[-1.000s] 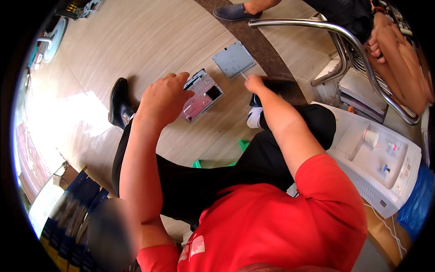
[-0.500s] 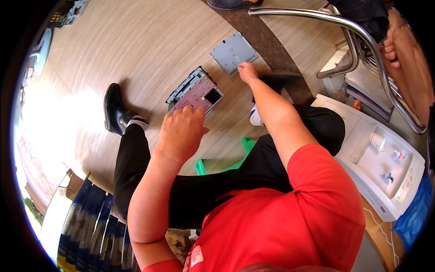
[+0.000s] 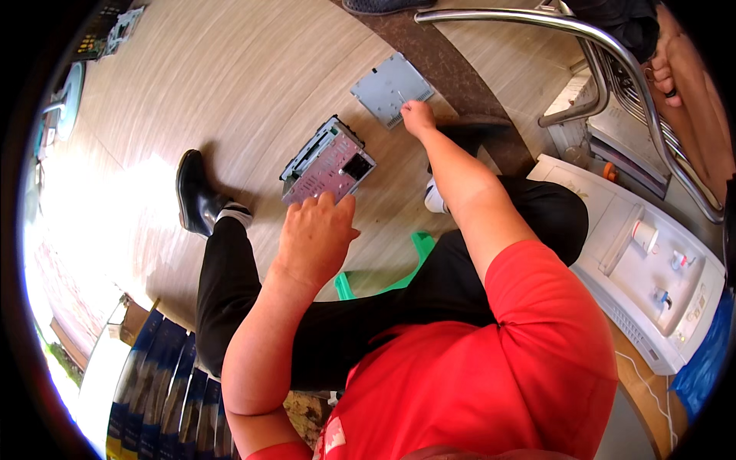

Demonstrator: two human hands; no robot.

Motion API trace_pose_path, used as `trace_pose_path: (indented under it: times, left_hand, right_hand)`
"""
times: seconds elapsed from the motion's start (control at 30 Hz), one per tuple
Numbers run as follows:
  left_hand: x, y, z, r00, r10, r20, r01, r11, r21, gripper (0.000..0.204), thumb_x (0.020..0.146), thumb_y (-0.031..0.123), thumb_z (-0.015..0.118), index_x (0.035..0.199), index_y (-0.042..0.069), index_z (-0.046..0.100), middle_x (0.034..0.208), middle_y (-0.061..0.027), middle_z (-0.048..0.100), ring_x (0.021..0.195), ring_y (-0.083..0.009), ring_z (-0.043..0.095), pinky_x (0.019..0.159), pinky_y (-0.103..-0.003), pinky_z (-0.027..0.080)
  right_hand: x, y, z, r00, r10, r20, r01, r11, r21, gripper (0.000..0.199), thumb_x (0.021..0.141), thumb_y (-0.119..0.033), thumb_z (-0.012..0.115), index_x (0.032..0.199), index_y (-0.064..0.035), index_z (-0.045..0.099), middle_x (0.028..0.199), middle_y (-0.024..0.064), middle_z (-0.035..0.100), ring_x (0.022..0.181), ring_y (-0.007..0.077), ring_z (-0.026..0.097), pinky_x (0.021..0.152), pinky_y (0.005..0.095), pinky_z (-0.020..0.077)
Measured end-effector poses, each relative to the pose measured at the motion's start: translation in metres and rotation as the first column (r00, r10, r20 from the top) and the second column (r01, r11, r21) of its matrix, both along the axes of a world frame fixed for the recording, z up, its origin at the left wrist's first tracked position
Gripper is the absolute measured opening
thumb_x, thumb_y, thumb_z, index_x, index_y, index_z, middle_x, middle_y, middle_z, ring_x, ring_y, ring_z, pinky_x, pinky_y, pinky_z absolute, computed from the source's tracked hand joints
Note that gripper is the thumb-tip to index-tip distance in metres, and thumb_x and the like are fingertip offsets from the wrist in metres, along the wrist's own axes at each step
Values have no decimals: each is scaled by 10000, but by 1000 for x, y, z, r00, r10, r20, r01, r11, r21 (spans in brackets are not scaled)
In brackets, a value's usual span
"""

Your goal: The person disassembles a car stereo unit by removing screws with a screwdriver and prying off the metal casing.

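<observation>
A boxy metal device like a car stereo (image 3: 330,161) lies on the floor between my feet, its pinkish perforated side facing up. Just short of its lower edge is my left hand (image 3: 316,239), fingers loosely apart and holding nothing. Farther off to the right, a flat grey metal cover plate (image 3: 389,83) rests on the floor, with a row of slots along one edge. Over the plate's near edge, my right hand (image 3: 418,118) is closed in a pinch on a thin metal rod (image 3: 401,96); the fingers hide its other end.
A green plastic stool (image 3: 420,244) shows beneath my legs. To the right are a white water dispenser (image 3: 613,222), a chrome chair frame (image 3: 537,20) and another person's hand (image 3: 664,77). Blue boxes or binders (image 3: 153,376) stand lower left; a pale blue round object (image 3: 71,100) is far left.
My left hand has drawn back slightly from the device, uncovering more of its lower edge. The right hand stays over the plate with the rod. The whole view has shifted a little.
</observation>
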State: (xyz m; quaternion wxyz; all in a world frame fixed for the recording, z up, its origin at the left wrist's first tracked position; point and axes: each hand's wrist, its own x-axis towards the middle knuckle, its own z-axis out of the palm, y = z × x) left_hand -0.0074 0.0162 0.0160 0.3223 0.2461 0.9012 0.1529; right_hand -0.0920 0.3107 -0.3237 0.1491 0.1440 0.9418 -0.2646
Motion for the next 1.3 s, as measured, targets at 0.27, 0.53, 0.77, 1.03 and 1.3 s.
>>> trace_pose_path:
  times: [0.27, 0.53, 0.77, 1.03, 1.3]
  left_hand:
    - [4, 3, 1, 999, -27, -34, 27, 999, -20, 319, 778, 239, 733, 987, 76, 554, 888, -103, 596, 881, -298, 618, 734, -425, 462]
    - [12, 5, 8, 996, -54, -64, 52, 998, -28, 360, 750, 259, 751, 994, 91, 547, 841, -76, 587, 860, -265, 616, 730, -392, 456]
    - [10, 3, 10, 996, -46, -75, 44, 999, -25, 371, 737, 270, 758, 992, 95, 552, 833, -71, 584, 851, -258, 615, 723, -392, 455]
    - [6, 3, 15, 995, -64, -73, 63, 998, -16, 381, 750, 298, 751, 1023, 112, 563, 827, -70, 582, 833, -264, 615, 720, -397, 453]
    - [14, 6, 13, 985, -86, -148, 92, 995, 30, 347, 760, 312, 745, 977, 112, 562, 820, -76, 602, 810, -271, 621, 703, -411, 456]
  right_hand:
    - [-8, -8, 2, 999, -41, 28, 42, 999, -19, 197, 825, -235, 644, 890, -55, 689, 911, 163, 687, 880, 329, 661, 761, 408, 513]
    - [-36, -9, 4, 999, 41, -8, -41, 998, 50, 184, 851, -220, 625, 912, -57, 684, 934, 164, 686, 910, 337, 655, 785, 412, 512]
    - [-62, -25, 18, 991, 70, 110, -86, 986, 141, 212, 860, -252, 647, 947, -61, 673, 968, 172, 677, 953, 365, 639, 799, 448, 512]
    - [-72, -37, 23, 956, -71, 286, 11, 979, 205, 226, 894, -161, 531, 987, -55, 706, 1099, 194, 660, 1019, 383, 637, 841, 481, 522]
    - [-56, -39, 55, 957, 65, 283, -128, 969, 210, 254, 897, -37, 452, 1037, -11, 662, 1099, 196, 662, 1035, 357, 643, 841, 442, 547]
